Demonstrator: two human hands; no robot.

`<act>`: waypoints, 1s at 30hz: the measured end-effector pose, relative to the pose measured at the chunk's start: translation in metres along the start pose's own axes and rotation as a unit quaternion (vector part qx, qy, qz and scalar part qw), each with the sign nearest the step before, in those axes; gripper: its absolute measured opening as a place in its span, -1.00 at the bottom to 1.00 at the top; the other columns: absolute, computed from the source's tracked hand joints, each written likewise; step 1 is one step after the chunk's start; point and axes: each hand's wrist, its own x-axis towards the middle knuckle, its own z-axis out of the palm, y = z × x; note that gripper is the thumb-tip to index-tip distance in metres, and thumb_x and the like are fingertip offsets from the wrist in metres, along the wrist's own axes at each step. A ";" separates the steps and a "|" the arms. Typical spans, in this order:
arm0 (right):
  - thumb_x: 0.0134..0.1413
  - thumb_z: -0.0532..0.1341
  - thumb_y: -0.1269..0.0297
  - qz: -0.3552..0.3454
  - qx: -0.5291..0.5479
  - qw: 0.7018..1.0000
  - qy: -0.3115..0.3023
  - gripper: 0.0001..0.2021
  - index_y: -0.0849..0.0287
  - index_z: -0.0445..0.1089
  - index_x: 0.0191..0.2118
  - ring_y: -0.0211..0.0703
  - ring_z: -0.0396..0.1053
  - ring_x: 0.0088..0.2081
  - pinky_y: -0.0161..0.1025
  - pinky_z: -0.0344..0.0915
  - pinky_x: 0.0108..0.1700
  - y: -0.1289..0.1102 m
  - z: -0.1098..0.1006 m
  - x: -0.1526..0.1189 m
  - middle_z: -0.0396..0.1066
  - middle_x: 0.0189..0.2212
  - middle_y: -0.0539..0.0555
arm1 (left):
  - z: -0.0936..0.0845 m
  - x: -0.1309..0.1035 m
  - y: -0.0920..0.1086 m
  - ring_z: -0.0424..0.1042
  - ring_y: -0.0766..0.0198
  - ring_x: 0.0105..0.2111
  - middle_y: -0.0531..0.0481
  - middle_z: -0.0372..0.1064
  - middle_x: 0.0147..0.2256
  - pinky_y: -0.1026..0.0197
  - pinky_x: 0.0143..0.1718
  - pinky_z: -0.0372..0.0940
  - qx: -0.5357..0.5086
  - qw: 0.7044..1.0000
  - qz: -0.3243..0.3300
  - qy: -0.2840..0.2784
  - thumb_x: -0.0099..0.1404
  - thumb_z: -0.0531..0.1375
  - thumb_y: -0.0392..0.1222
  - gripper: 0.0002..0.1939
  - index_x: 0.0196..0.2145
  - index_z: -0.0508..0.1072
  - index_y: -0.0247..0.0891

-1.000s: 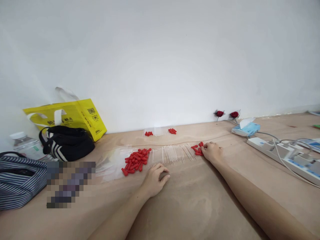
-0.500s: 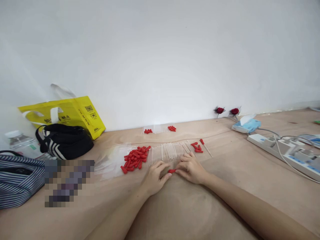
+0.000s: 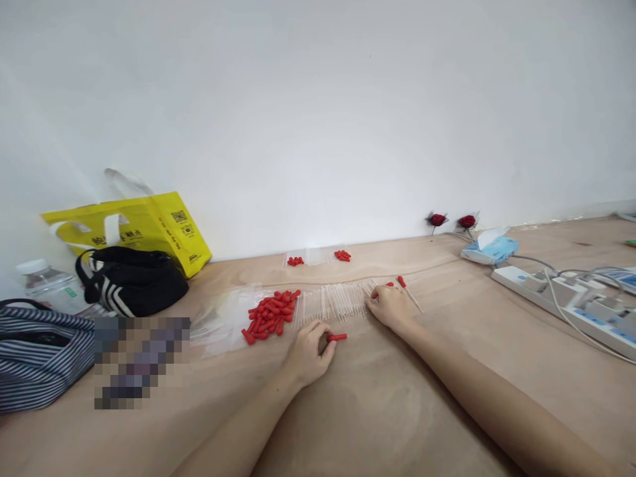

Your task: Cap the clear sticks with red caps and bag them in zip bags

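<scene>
A red rubber dropper bulb [image 3: 338, 337] is pinched between thumb and fingers of my left hand [image 3: 309, 354], its narrow end pointing right. My right hand [image 3: 392, 306] has curled fingers closed at the right end of a row of thin clear dropper tubes [image 3: 330, 301], on a tube there; its fingertips are partly hidden. Left of the row lies a heap of red bulbs [image 3: 271, 315]. One dropper [image 3: 410, 295], a tube with a red bulb on its end, lies just beyond my right hand, which covers most of a few loose bulbs [image 3: 390, 284].
Clear plastic bags [image 3: 223, 318] lie left of the heap. Further back, small bags hold red bulbs [image 3: 342, 256]. A yellow bag [image 3: 183, 232], black pouch [image 3: 144, 285] and striped bag [image 3: 40, 361] stand left. Tissues [image 3: 489, 248] and a power strip [image 3: 591, 315] lie right.
My right hand has let go of the red bulb and moved right and away from me to the tubes. My left hand still holds the bulb in nearly the same place.
</scene>
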 end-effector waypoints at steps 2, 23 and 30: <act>-0.02 0.06 0.20 0.015 -0.012 1.000 -0.005 -0.76 0.20 0.41 -0.36 -0.03 0.34 -0.24 -0.14 0.09 -0.15 -0.003 0.002 0.001 0.43 -0.36 0.18 | 0.001 0.001 -0.001 0.31 0.19 -0.31 -0.04 0.32 -0.35 0.16 -0.26 0.23 0.000 1.000 0.003 0.000 0.10 0.09 -0.32 -0.84 -0.31 0.37 -0.24; 0.11 -0.09 0.35 -0.165 0.157 0.973 0.026 -0.80 0.23 0.25 -0.32 -0.13 0.30 -0.34 -0.25 0.18 -0.29 0.005 0.002 -0.026 0.37 -0.40 0.16 | 0.006 0.003 -0.007 0.37 0.23 -0.27 -0.01 0.40 -0.29 0.20 -0.25 0.25 -0.062 0.998 -0.031 0.005 0.24 0.01 -0.27 -0.84 -0.23 0.32 -0.24; 0.11 -0.08 0.43 -0.319 0.295 0.900 0.041 -0.75 0.18 0.23 -0.13 -0.20 0.28 -0.32 -0.25 0.23 -0.27 0.004 0.010 -0.054 0.31 -0.36 0.11 | 0.004 0.005 -0.004 0.38 0.22 -0.26 -0.03 0.42 -0.28 0.18 -0.22 0.25 -0.051 0.998 -0.026 0.007 0.26 -0.03 -0.27 -0.80 -0.26 0.38 -0.25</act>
